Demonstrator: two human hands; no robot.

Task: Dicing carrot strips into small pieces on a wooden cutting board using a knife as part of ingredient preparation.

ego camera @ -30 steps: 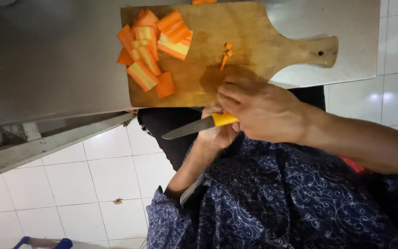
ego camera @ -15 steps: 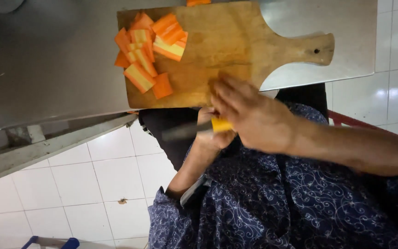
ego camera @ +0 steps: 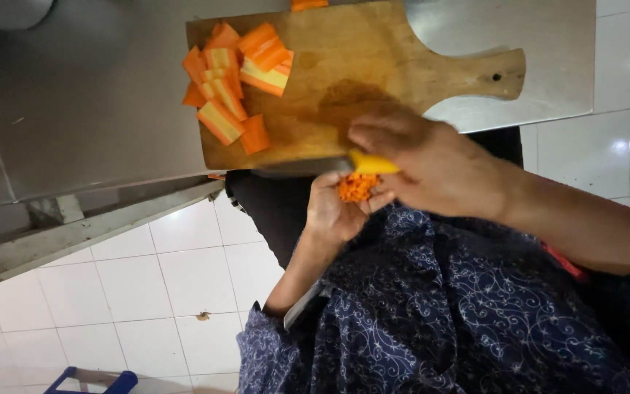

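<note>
A wooden cutting board (ego camera: 402,51) with a handle lies on a steel counter (ego camera: 74,95). Several orange carrot slabs (ego camera: 235,80) are piled on its left part. My right hand (ego camera: 439,164) grips a knife by its yellow handle (ego camera: 371,162), and the blade (ego camera: 297,170) lies along the board's near edge. Just below that edge my left hand (ego camera: 329,215) is cupped, palm up, with a small heap of finely cut carrot bits (ego camera: 357,187) in it.
Another carrot piece (ego camera: 308,4) shows at the top edge behind the board. The counter's front edge runs diagonally at the left, with white floor tiles (ego camera: 133,292) below it. A blue object (ego camera: 92,381) stands on the floor at the bottom left.
The small carrot strips that lay on the board's middle are gone from it; cut bits now sit in my left hand. The knife has come up against the board's near edge.
</note>
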